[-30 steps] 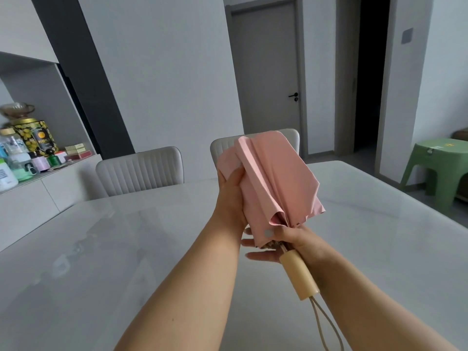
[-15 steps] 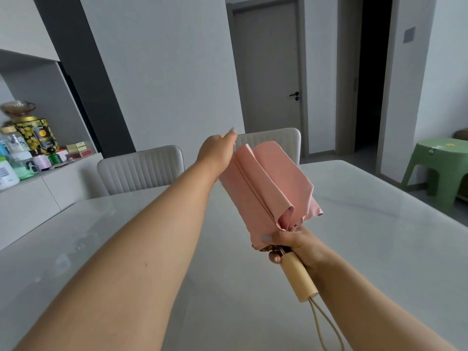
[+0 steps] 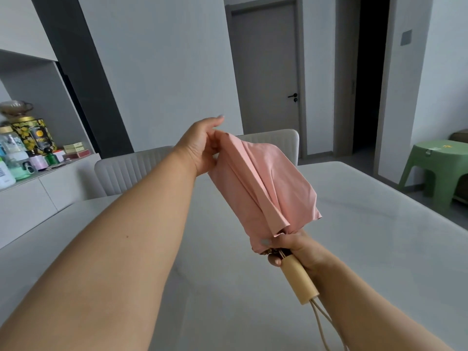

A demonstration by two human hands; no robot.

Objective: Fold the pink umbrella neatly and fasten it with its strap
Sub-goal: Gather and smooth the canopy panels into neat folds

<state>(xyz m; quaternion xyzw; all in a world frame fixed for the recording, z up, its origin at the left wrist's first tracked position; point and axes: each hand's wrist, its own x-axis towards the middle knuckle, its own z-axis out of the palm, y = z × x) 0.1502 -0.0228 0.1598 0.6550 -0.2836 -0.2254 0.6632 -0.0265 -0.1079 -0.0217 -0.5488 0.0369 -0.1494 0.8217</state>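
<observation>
The pink umbrella is collapsed and held up over the table, its canopy hanging in loose pleats. My right hand grips it at the base of the canopy, just above the pale wooden handle, from which a beige cord loop dangles. My left hand is stretched forward and pinches the far top end of the pink fabric between thumb and fingers. The fastening strap is not clearly visible.
A pale grey table lies under my arms, with two light chairs at its far side. A shelf at left holds bottles and a tin. A green stool stands at right, near a closed door.
My left hand has gone from the canopy's lower middle up to its far tip and now pinches the fabric there. The right hand kept its grip near the handle.
</observation>
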